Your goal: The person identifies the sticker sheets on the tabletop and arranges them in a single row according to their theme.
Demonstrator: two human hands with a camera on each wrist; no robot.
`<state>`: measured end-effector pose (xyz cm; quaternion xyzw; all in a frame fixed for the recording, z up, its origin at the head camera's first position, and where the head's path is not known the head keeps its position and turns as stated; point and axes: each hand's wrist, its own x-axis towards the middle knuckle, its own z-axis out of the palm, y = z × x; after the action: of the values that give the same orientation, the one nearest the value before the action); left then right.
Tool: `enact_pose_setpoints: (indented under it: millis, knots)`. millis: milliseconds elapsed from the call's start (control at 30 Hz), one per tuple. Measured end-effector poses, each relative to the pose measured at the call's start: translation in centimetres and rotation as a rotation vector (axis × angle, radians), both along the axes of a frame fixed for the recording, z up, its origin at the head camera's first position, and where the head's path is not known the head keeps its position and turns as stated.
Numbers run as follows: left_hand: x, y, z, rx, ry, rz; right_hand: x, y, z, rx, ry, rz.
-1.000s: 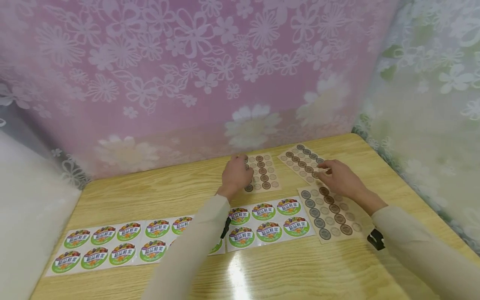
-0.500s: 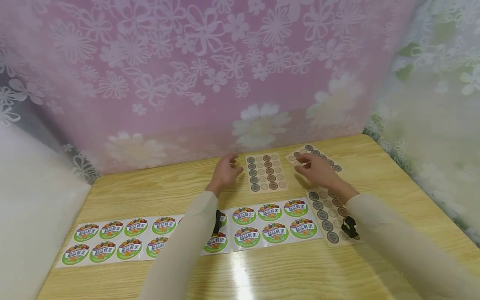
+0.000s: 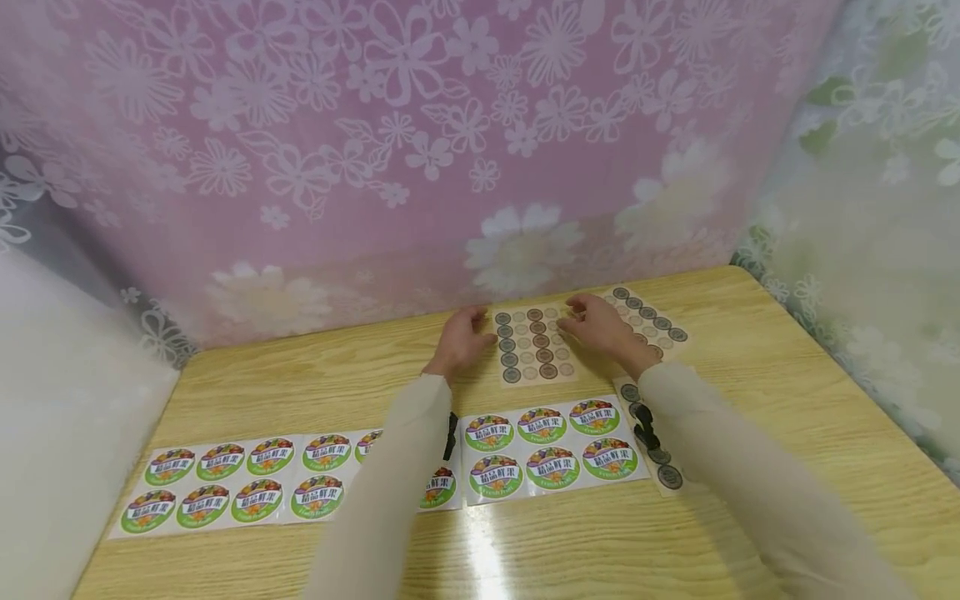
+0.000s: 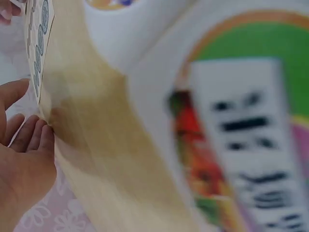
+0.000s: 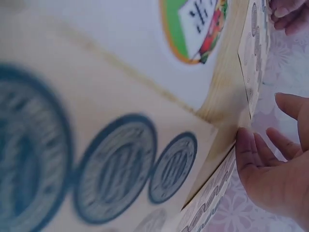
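A brown sheet of round seal stickers (image 3: 530,346) lies flat near the table's back edge, between both hands. At its left edge is my left hand (image 3: 459,340), fingers gently bent and thumb towards the paper; in the left wrist view its fingertips (image 4: 44,126) rest on the wood beside the sheet. My right hand (image 3: 603,329) is at the right edge, its thumb and fingers apart over the border. The right wrist view shows the right fingertips (image 5: 243,137) low at the tabletop, and no paper is pinched.
A second brown sticker sheet (image 3: 660,321) lies slanted at the back right, partly behind the right hand. A third (image 3: 651,467) is mostly covered by the right sleeve. White sheets of green fruit labels (image 3: 517,450) form a row across the wooden table (image 3: 300,567). Patterned curtains hang behind.
My right hand has left the slanted back-right sheet and come leftward to the middle sheet's right edge. My left hand has drawn off that sheet to its left edge.
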<state>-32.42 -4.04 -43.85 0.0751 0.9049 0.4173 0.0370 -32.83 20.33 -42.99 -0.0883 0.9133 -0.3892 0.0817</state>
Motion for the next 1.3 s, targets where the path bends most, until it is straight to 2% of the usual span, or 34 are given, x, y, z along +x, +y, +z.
enact_pose_setpoints:
  millis: [133,200,367,433,600,700,867,1100,1300]
  knots:
    - [-0.7,1.0,0.1,-0.047,0.025,-0.050,-0.8,-0.4,-0.3,0.048,-0.024,-0.020]
    - [-0.9,1.2,0.1,-0.059,0.026,-0.055,-1.1,-0.6,-0.4,0.075,-0.020,-0.023]
    - [-1.4,1.5,-0.1,-0.075,0.031,0.009,-1.7,-0.9,-0.4,0.139,-0.029,0.002]
    - [-1.6,1.7,-0.1,-0.091,0.041,0.012,-1.8,-1.0,-0.3,0.177,-0.031,0.005]
    - [-2.2,2.1,-0.1,-0.230,0.087,-0.058,-2.2,-1.1,-0.6,0.279,-0.035,-0.008]
    - [-2.4,2.1,-0.4,-0.291,0.105,-0.070,-2.5,-1.2,-0.9,0.308,-0.028,0.007]
    - [-2.7,1.9,-0.3,-0.309,0.100,-0.066,-2.8,-1.6,-0.9,0.309,-0.018,0.012]
    - [-2.7,1.4,-0.2,-0.249,0.091,-0.059,-2.8,-2.0,-0.8,0.301,-0.029,-0.012]
    - [-2.7,1.3,-0.3,-0.271,0.056,-0.058,-2.6,-2.1,-0.8,0.295,-0.038,-0.020]
